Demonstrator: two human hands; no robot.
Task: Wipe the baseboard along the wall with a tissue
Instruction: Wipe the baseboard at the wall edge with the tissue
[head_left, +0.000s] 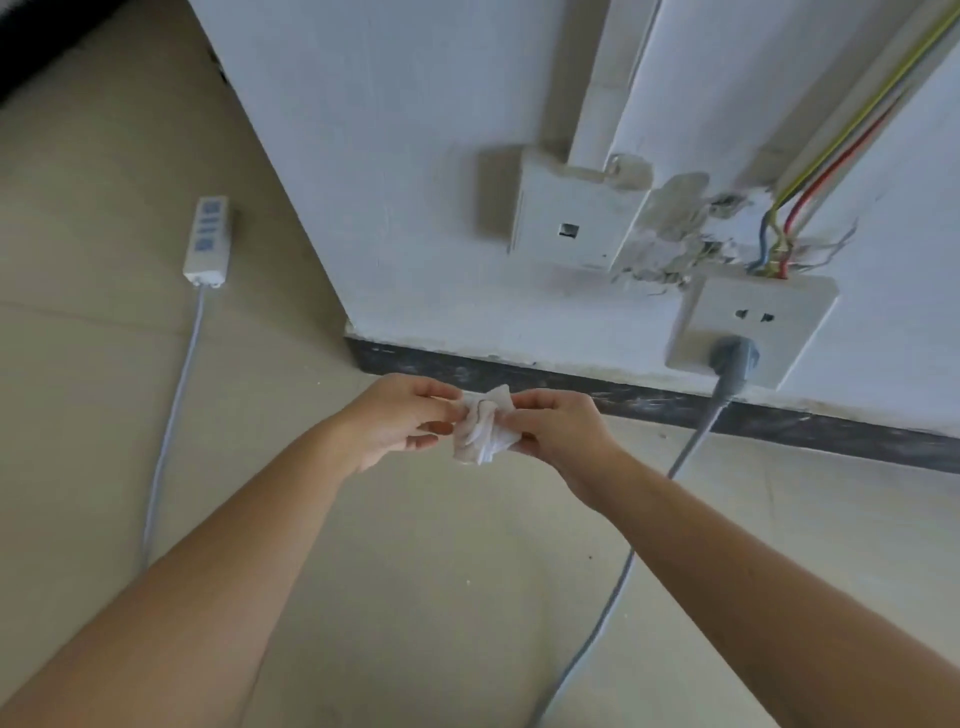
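Both hands meet in front of the wall foot, and between them hangs a crumpled white paper tissue (485, 426), pinched from either side: the left hand (400, 418) has its thumb and forefinger closed on the tissue's left edge with the other fingers (428, 441) loosely curled below, and the right hand (558, 428) has its fingers closed on the right edge. The wad is in the air, not yet against anything.

The dark, scuffed strip of baseboard (649, 402) lies just beyond the hands, away from the person, at the foot of the white painted wall (415, 182). Its long axis runs from the wall's outer corner, just left of the hands, off toward the right edge of view. Both hands are about equally near it, close to its corner end, so a stroke would likely go forward to meet it and then rightward along it.

A grey power cable (696, 441) drops from a grey plug (735, 358) in a white wall socket (753, 327) and crosses the baseboard right of the hands, probably an obstacle for the wipe. The beige tiled floor (441, 597) also carries a white power strip (207, 241) well off to the left.
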